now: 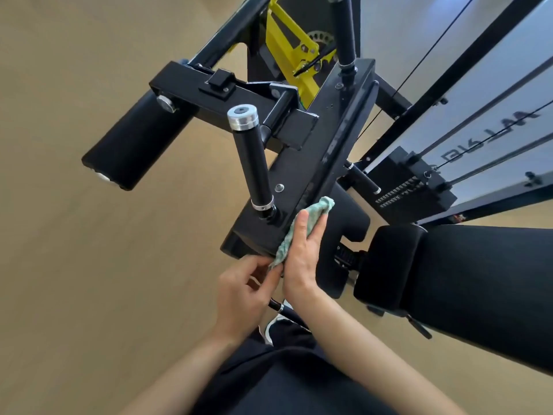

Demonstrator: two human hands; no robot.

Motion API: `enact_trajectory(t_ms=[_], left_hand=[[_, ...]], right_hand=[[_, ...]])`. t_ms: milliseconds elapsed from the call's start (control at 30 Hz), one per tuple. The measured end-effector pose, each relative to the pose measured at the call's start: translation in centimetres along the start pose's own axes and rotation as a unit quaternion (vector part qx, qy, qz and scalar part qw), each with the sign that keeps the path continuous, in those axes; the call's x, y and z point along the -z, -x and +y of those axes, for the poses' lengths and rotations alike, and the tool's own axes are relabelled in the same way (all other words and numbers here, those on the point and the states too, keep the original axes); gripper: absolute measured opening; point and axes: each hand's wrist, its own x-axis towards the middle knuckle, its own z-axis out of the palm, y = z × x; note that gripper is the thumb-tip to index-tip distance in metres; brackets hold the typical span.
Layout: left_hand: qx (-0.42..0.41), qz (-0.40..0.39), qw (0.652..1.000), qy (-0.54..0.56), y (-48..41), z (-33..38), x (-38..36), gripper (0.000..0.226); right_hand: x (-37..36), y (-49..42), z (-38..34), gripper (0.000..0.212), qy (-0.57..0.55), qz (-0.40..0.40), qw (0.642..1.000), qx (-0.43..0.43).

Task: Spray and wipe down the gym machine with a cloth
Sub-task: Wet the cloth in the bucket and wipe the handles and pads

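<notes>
- Cloth [311,214] lies against the black beam [314,163], under your right hand [302,259], whose straight fingers press it flat.
- Your left hand [245,286] pinches the cloth's lower corner.

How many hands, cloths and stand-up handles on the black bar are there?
Hands: 2 (left hand, right hand)
Cloth: 1 (cloth)
Handles: 2 (near handle, far handle)
Total: 5
</notes>
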Motion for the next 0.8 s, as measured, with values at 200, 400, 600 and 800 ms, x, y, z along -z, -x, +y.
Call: enact_trajectory(t_ms=[200, 400, 600, 800], left_hand=[[-0.085, 0.033, 0.996, -0.016, -0.3, 0.1, 0.7, 0.018], [-0.294, 0.059, 0.95, -0.087, -2.6, 2.7, 1.1, 0.02], [-0.33, 0.056, 0.928, -0.161, -5.0, 6.9, -1.4, 0.015], [-0.175, -0.042, 0.928, -0.327, -10.9, 9.9, -5.5, 0.051]], right_hand=[[-0.1, -4.0, -1.4, 0.073, -0.004, 0.026, 1.0, -0.016], [-0.1, -8.2, -3.9, 0.065, 0.045, 0.036, 0.998, -0.017], [0.7, -12.7, -6.2, 0.062, 0.051, 0.029, 0.998, -0.011], [1.2, -17.3, -8.9, 0.067, 0.047, 0.001, 0.998, -0.028]])
